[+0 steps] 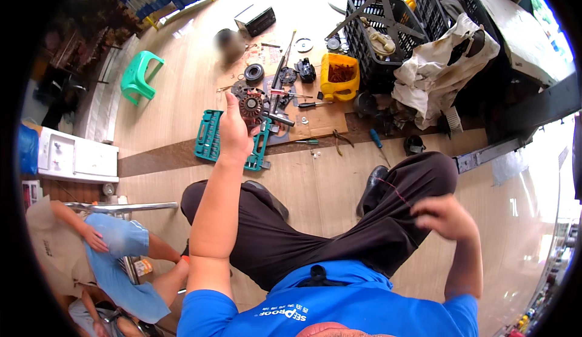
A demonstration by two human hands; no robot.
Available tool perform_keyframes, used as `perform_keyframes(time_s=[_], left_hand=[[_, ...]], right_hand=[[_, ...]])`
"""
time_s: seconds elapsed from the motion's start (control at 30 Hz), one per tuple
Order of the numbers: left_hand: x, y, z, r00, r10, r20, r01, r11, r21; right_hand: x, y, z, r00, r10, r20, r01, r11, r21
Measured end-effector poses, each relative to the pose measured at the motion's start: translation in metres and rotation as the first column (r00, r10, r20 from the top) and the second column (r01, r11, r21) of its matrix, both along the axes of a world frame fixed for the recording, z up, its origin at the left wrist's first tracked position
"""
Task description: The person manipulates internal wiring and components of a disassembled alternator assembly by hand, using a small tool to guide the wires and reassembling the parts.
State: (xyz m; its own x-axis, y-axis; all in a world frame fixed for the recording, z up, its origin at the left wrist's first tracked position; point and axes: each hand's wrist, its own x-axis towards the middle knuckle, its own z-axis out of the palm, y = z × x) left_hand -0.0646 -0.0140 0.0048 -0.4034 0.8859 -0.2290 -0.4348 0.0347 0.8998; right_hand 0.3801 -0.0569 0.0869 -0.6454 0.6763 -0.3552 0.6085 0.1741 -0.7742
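My left hand (236, 132) is stretched forward, thumb up, gripping a round motor part (251, 104) with copper-coloured windings around its ring. Out to the right, above my knee, my right hand (447, 217) is blurred by motion. From its bent fingers a thin red wire (395, 190) trails across my trouser leg toward my shoe. Beneath the left hand lies an open teal tool case (208, 138). A hammer (281, 119) and a black-handled screwdriver (314, 104) rest on cardboard just beyond the motor part.
A yellow cut-open jug (340, 76) holds rusty-looking small parts. Pliers (341, 142) and a blue screwdriver (377, 140) lie on the floor. Black crates (379, 34) and a stained cloth (439, 73) crowd the right. A green stool (141, 76) stands left; people (121, 246) sit nearby.
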Motion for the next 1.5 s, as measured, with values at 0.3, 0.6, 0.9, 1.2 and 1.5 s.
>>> perform_keyframes(time_s=[0.3, 0.6, 0.9, 1.2, 1.5], left_hand=[[0.021, 0.018, -0.016, 0.918, 0.006, 0.397, 0.003, 1.000, -0.023], [0.019, 0.007, -0.014, 0.946, 0.048, 0.320, -0.036, 0.998, -0.044], [0.048, 0.001, 0.000, 0.968, -0.041, 0.247, 0.050, 0.998, -0.029], [0.081, 0.009, -0.006, 0.917, -0.354, 0.186, 0.338, 0.935, 0.112], [0.045, -0.018, -0.016, 0.881, -0.343, 0.327, 0.338, 0.938, 0.072]], right_hand=[[0.229, -0.243, -0.156, 0.518, -0.539, 0.664, 0.536, 0.810, 0.239], [0.297, -0.408, -0.224, 0.512, 0.053, 0.858, 0.553, 0.744, -0.376], [0.117, -0.043, -0.053, 0.674, -0.736, -0.065, 0.611, 0.506, 0.609], [-0.169, 0.105, -0.088, 0.870, -0.146, -0.471, -0.100, 0.883, -0.459], [-0.195, 0.115, -0.113, 0.867, -0.118, -0.485, -0.292, 0.668, -0.684]])
